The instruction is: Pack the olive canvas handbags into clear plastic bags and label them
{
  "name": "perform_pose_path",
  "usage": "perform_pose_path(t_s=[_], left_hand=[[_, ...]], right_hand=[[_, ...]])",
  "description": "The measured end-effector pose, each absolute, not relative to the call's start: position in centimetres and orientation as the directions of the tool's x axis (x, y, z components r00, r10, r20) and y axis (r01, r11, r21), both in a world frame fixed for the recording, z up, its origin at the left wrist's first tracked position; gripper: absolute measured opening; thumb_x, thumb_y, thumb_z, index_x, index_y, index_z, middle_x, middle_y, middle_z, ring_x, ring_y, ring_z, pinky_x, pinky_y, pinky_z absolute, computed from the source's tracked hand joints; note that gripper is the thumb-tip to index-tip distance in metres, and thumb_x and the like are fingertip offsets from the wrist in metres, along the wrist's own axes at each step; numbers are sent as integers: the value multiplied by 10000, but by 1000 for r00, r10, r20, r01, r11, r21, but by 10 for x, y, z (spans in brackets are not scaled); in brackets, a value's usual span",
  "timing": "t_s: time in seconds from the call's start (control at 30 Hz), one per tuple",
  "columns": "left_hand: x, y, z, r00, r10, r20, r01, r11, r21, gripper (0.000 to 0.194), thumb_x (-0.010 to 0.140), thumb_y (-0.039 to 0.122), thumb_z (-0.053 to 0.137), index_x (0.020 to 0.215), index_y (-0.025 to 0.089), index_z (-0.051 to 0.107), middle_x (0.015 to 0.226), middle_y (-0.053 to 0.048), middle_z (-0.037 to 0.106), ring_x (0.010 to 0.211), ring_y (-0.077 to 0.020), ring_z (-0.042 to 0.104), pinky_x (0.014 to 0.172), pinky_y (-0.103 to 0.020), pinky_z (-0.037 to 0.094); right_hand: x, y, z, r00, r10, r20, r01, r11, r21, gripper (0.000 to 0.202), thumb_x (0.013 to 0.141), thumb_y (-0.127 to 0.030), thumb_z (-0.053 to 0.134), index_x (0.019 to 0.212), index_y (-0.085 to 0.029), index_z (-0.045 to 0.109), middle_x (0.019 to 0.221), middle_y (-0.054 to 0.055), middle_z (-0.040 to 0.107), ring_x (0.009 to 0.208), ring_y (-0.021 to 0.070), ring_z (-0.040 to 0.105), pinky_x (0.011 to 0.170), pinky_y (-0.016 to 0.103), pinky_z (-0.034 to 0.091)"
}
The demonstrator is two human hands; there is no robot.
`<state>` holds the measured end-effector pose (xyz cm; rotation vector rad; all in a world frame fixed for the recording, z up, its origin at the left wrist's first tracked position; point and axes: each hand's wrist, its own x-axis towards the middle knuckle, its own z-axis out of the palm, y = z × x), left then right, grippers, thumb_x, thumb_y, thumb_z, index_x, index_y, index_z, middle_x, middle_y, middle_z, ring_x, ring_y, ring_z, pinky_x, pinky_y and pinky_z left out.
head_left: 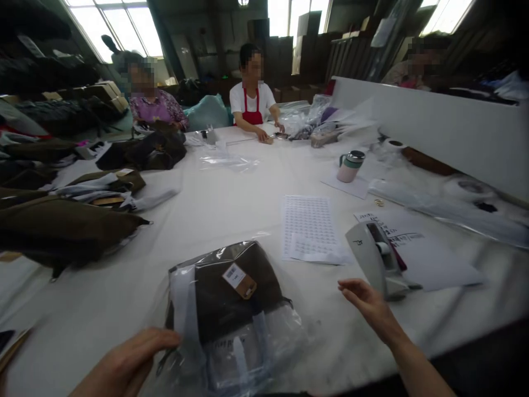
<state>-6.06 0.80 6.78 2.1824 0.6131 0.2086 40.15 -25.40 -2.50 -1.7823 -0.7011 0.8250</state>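
A dark brown bag (221, 300) in a clear plastic sleeve lies on the white table in front of me. A tag with a barcode label (239, 280) rests on its upper part. At the sleeve's left edge is my left hand (128, 358), its fingers closed together; what they pinch, if anything, is too small to make out. My right hand (367, 303) hovers over the table right of the bag, holding nothing, with thumb and fingers apart. Just beyond it stands a grey tape dispenser (374, 256). A printed label sheet (308, 229) lies between the bag and the dispenser.
Brown bags (70, 226) are piled along the left. A pink and green mug (350, 166) stands on paper at the right, near clear plastic film (425, 207). Across the table (243, 193), a person in a red apron (253, 105) handles small items; two other people are farther off.
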Motion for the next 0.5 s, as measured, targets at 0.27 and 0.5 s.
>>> perform_pose_path(t_s=[0.27,0.5], left_hand=[[224,-6,68,808,564,-170,403,-317,859,238,813,262,503,983,215,663,925,-42,696,830,-194,631,768,-276,477],[329,26,-31,576,671,-467,712,-132,689,342,788,325,553,989,54,609,976,-179,665,922,-249,608,805,-326,437]], right_hand=[[423,-182,-56,529,761,376,802,-302,-516,345,850,-298,505,1172,-180,530,1181,119,573,1138,281,486,991,500,377],[428,-199,-98,429,844,323,874,-298,-384,335,883,-304,483,1190,-180,534,1240,107,550,1226,282,423,1032,527,333]])
